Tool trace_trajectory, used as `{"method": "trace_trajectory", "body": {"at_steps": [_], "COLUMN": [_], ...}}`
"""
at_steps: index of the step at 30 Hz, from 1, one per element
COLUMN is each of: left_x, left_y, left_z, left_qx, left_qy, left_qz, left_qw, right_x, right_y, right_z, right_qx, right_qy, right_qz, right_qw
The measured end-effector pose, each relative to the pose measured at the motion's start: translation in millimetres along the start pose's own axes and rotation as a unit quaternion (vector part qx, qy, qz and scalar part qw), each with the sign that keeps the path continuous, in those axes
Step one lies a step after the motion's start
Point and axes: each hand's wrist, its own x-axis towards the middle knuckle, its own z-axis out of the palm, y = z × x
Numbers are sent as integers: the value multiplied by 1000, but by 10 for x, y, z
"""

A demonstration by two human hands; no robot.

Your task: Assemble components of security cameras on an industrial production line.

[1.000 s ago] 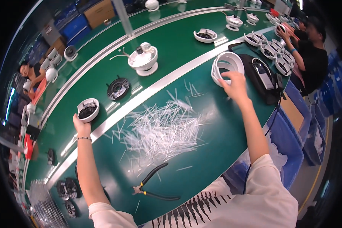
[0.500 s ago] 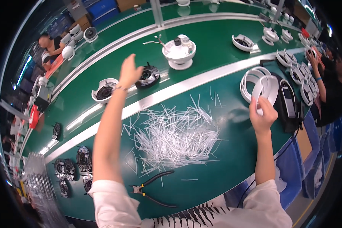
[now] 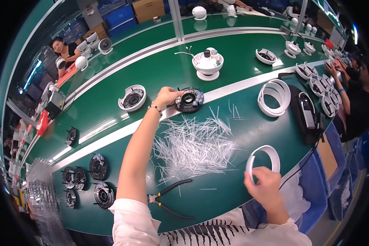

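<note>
We count one pair of black-handled pliers [image 3: 170,201], one heap of white cut strips [image 3: 192,145], too many to count. Stack of white rings [image 3: 274,97], number unclear; one more white ring [image 3: 262,160] apart. Six black round parts [image 3: 99,167] at table's left end, one black round part [image 3: 188,99] mid-table.

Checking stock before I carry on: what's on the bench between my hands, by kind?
Black round part, at the left hand: 1
White ring, in the right hand: 1
Stack of white rings: 1
Pliers: 1
Pile of white strips: 1
Total: 5
</note>
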Motion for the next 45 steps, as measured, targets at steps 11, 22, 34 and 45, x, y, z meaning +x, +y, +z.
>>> {"method": "trace_trajectory", "body": {"at_steps": [11,22,34,45], "left_x": [-836,-2297,-2625,-2838], "left_y": [314,-272,-663,-839], "left_z": [-57,-1,-508,-383], "left_qx": [-235,-433,-678,-710], "left_qy": [-32,40,-201,-115], "left_qz": [178,225,22,-5], "left_qw": [955,872,707,695], "right_x": [90,470,582,405], "right_y": [84,-287,-1211,-1258], "right_z": [-245,387,1173,1235], "right_qx": [-119,430,269,288], "right_qy": [-209,-49,-174,-178], "right_qz": [-4,71,-106,-204], "right_qw": [971,899,941,919]}}
